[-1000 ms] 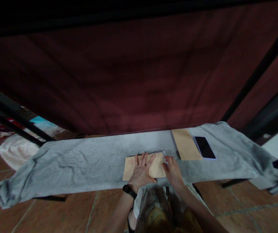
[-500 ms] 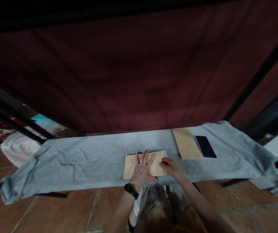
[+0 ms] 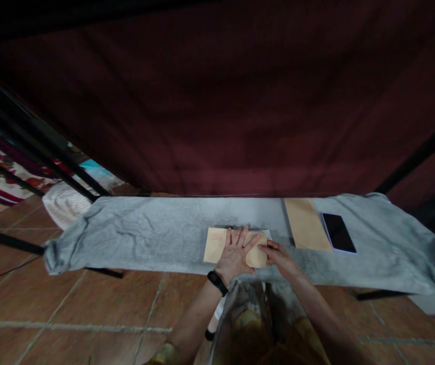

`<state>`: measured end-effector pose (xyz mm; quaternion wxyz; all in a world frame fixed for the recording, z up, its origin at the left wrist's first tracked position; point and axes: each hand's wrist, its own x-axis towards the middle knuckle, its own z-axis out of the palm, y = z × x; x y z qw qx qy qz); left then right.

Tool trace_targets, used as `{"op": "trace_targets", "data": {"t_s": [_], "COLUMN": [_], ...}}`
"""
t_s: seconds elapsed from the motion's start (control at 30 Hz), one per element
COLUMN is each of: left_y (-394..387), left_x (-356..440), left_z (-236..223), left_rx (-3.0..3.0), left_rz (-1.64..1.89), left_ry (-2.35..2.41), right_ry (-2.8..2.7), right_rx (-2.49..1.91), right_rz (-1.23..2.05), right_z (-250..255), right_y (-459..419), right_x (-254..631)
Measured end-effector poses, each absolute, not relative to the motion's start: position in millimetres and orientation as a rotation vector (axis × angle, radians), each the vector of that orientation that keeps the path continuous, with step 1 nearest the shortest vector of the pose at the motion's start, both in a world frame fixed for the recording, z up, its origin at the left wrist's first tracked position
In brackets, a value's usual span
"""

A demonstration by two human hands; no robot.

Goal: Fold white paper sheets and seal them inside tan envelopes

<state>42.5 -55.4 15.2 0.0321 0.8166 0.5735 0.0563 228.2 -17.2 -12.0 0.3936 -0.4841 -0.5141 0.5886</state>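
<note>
A tan paper envelope with small red print at its left end lies flat on the grey cloth. Spread across its middle, my left hand presses down with its fingers apart; a black band circles that wrist. At the envelope's right end, my right hand has bent fingers pinching the edge. A bit of white paper shows past the upper right corner. Right of my hands lies a second, larger tan envelope, with a phone beside it, screen up.
The grey cloth covers a long narrow bench, wrinkled at both ends. Behind it hangs a dark red curtain. Black metal bars stand at the sides. Below is a tiled floor, and a striped white cloth lies at left.
The camera view has shifted, so the bench appears farther right. My right fingers have moved from the envelope's top face to its right edge. My left hand stays flat on it.
</note>
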Motion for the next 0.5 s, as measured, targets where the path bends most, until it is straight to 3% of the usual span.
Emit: {"op": "trace_targets", "data": {"t_s": [0.5], "left_y": [-57.9], "left_x": [36.7], "left_z": [9.3], "left_rx": [2.452], "left_rz": [0.150], "left_ry": [1.608], "right_ry": [-1.243], "right_rx": [-1.246], "right_rz": [1.671], "right_z": [-12.8], "right_y": [-12.2], "right_x": [254.5]}}
